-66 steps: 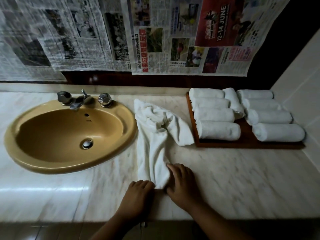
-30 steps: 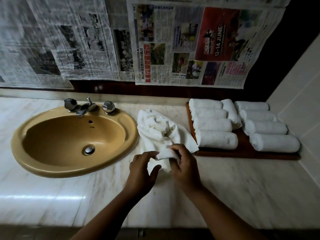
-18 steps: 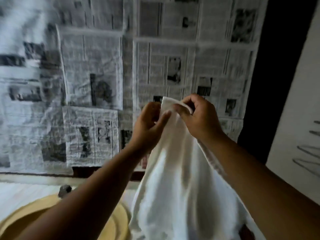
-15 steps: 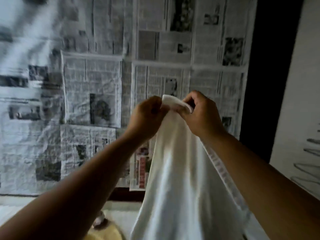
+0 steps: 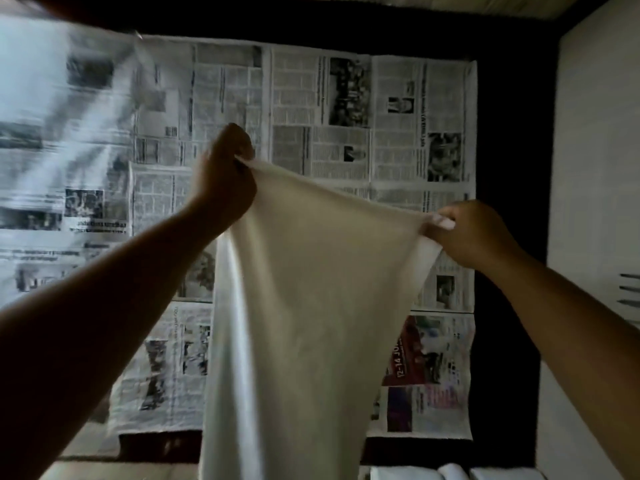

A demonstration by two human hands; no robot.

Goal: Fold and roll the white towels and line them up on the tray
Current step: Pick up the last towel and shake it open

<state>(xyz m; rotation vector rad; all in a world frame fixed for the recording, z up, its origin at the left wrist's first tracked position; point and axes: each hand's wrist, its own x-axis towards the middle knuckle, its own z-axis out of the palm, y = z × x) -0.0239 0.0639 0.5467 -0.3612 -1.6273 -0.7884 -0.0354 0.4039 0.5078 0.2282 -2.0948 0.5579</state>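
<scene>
A white towel (image 5: 304, 313) hangs in the air in front of me, spread along its top edge. My left hand (image 5: 221, 178) pinches the upper left corner, held higher. My right hand (image 5: 467, 237) pinches the upper right corner, lower and further right. The cloth drops past the bottom of the view. The tops of rolled white towels (image 5: 450, 472) show at the bottom right edge; the tray under them is hidden.
Newspaper sheets (image 5: 346, 116) cover the wall behind the towel. A pale side wall (image 5: 595, 202) stands on the right. A strip of the marble counter (image 5: 121, 471) shows at the bottom left. The sink is out of view.
The towel left the counter and went up to eye level. My hands, close together at one corner half a second ago, have moved apart along the top edge, spreading it.
</scene>
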